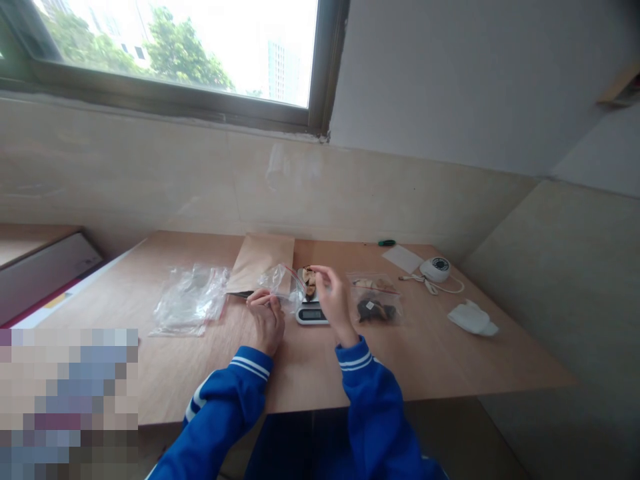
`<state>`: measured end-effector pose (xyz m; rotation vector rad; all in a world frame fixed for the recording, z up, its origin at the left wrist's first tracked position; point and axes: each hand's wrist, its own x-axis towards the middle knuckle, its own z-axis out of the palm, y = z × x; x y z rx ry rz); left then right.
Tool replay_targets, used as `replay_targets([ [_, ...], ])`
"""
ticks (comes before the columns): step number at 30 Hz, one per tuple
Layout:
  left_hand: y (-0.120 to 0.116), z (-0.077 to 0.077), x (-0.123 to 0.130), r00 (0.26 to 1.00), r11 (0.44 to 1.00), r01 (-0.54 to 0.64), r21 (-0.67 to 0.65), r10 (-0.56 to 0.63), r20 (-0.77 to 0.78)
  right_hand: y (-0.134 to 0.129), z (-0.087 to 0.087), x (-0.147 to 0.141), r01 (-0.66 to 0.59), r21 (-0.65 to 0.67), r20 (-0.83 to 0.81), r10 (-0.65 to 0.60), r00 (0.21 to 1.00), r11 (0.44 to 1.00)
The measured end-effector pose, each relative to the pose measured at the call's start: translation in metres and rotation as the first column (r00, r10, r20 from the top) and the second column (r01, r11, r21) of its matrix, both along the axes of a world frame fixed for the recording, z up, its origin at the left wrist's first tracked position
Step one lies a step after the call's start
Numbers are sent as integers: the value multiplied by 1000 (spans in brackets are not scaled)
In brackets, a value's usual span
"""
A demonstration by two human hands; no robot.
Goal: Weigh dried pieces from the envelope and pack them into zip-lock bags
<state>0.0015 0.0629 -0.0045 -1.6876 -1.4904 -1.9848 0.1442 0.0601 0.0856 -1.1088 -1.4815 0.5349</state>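
Note:
A small white digital scale (313, 316) stands on the table with brown-and-cream dried slices (309, 283) heaped on its pan. My right hand (334, 299) reaches over the scale's right side, thumb and forefinger pinched on a dried slice at the top of the heap. My left hand (267, 321) rests left of the scale with its fingers curled in; whatever they may hold is hidden. Just beyond it lies a clear zip bag (280, 279) with a red seal line, its edge touching the scale. Under the bag is a brown paper envelope (265, 252).
Clear plastic bags (187, 300) lie at the left. Zip bags with pale slices (373, 284) and dark pieces (376, 312) sit right of the scale. Further right are a white round device (436, 269) with a cable, white paper (403, 259), crumpled tissue (473, 319) and a green-handled tool (387, 243).

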Motion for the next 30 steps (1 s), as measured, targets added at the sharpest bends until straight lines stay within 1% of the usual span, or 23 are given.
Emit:
replay_targets([
  [1,1,0,-1,1000,1000,5,-6,-5,25,4,-6,5,23,16,49,-24,999,1000],
  [3,1,-1,-3,997,1000,13,-16,-11,73,12,-20,12,21,32,226,-28,974,999],
  [5,2,-1,-5,996,1000,15,-11,-14,85,19,-36,12,-22,27,425,8,905,999],
  [7,2,0,-7,998,1000,8,4,-8,60,24,-50,8,-32,12,557,20,830,999],
  [8,2,0,-8,999,1000,2,12,-3,47,25,-55,6,-16,8,594,8,804,1000],
  [10,2,0,-11,999,1000,-9,17,9,36,25,-64,2,27,15,623,-31,782,1000],
  [12,2,0,-12,999,1000,-14,10,13,43,24,-70,2,36,27,607,-45,793,999],
  [14,3,1,-13,998,1000,-8,-1,8,55,23,-73,6,17,35,564,-34,825,999],
  [16,3,1,-12,998,1000,5,-9,-5,68,21,-73,13,-1,36,501,-18,865,999],
  [18,3,1,-12,996,1000,24,-14,-23,84,19,-68,19,-12,35,417,-4,909,999],
  [20,3,2,-10,994,999,49,-17,-47,100,14,-57,21,-9,52,299,-6,954,999],
  [22,3,2,-9,991,997,77,-22,-74,109,9,-43,17,35,87,145,-47,988,996],
  [24,3,2,-8,990,994,101,-32,-97,105,4,-28,7,77,103,8,-78,997,992],
  [25,3,3,-8,990,993,109,-35,-105,99,2,-22,1,66,104,-22,-64,998,992],
  [26,3,3,-8,990,993,115,-38,-111,91,2,-18,-4,33,110,-16,-32,999,993],
  [28,2,4,-8,990,992,119,-40,-115,83,3,-14,-12,-30,139,63,21,998,990],
  [29,2,4,-8,990,993,114,-41,-111,87,6,-15,-12,-27,160,108,10,994,987],
  [30,2,5,-8,990,993,107,-41,-103,94,10,-18,-11,2,176,145,-28,989,984],
])
